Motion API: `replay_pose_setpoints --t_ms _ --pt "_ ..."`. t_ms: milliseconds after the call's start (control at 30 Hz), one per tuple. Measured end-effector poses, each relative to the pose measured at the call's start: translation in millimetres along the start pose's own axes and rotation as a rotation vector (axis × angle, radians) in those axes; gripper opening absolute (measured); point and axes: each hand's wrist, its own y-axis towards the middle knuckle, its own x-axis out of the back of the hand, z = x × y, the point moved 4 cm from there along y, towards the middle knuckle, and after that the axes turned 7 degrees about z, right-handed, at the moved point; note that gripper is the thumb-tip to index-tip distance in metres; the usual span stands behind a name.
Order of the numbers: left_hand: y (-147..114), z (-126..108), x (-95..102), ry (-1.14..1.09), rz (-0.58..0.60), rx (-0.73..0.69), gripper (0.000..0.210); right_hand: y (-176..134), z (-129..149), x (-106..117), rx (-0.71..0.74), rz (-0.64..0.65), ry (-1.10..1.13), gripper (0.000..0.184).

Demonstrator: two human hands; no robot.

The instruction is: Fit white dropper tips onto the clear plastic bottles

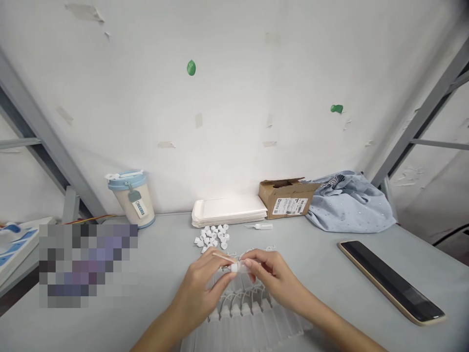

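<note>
In the head view, my left hand [202, 279] is closed, its thumb and fingers pinching a small white cap [234, 268]. The cap sits at the end of a small translucent plastic bottle [243, 267], which lies sideways between my hands. My right hand [275, 275] is closed round the bottle's body and hides most of it. A thin tip pokes out of the cap toward my left fingers. Below my hands lie rows of translucent bottles [252, 322] with curved thin straps at their necks. Just beyond my left hand is a pile of loose white caps [212, 236].
At the back stand a stack of white envelopes [229, 210], an opened cardboard box [289, 199] and a blue cloth bundle [348, 205]. A small capped bottle [264, 226] lies before them. A tumbler [134, 200] is back left, a phone [392, 281] right.
</note>
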Motion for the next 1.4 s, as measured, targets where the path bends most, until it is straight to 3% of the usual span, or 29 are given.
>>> replay_pose_setpoints --t_ms 67,100,300,367,533,600,700,767,833,967,1033,1067,1133,1267,1400 --pt "-1 -3 -0.3 0.021 -0.042 -0.07 0.011 1 0 1 -0.033 0.007 0.088 0.038" --pt "-1 -2 -0.7 -0.002 -0.042 -0.039 0.011 1 0 2 -0.035 0.006 0.115 0.038" --pt "-1 5 -8.4 -0.209 0.113 0.344 0.039 1 1 2 -0.016 -0.001 0.11 0.033" --pt "-2 5 -10.9 -0.166 0.138 0.344 0.037 1 -1 1 -0.03 -0.006 0.111 0.033" --pt "-3 -5 -9.1 0.004 0.008 0.08 0.015 2 -4 0 -0.062 0.002 0.241 0.033" --pt "-3 -5 -9.7 -0.044 0.025 0.142 0.018 1 -2 1 -0.054 -0.004 0.242 0.033" --pt "-3 -3 -14.5 -0.151 0.149 0.317 0.037 -1 2 2 -0.031 -0.005 0.163 0.032" --pt "-4 -3 -16.5 -0.141 0.185 0.327 0.045 -1 3 2 -0.024 0.002 0.134 0.031" --pt "-4 -4 -15.8 -0.022 0.131 0.204 0.041 0 3 1 -0.036 0.015 0.198 0.03" --pt "-10 -14 -17.2 0.403 -0.064 -0.274 0.02 4 -5 -4 -0.139 0.103 0.49 0.032" --pt "-13 -16 -19.5 0.478 -0.099 -0.387 0.016 4 -8 -5 -0.183 0.124 0.542 0.033" --pt "-13 -16 -18.8 0.444 -0.107 -0.379 0.014 4 -8 -5 -0.184 0.114 0.527 0.033" --pt "-10 -13 -14.9 0.25 -0.086 -0.217 0.011 3 -5 -3 -0.144 0.066 0.437 0.031" --pt "-6 -2 -15.8 -0.275 0.085 0.294 0.028 -1 1 -1 -0.042 0.015 0.243 0.028" --pt "-8 1 -26.9 -0.528 0.207 0.467 0.045 -3 3 -2 -0.012 -0.006 0.175 0.029"
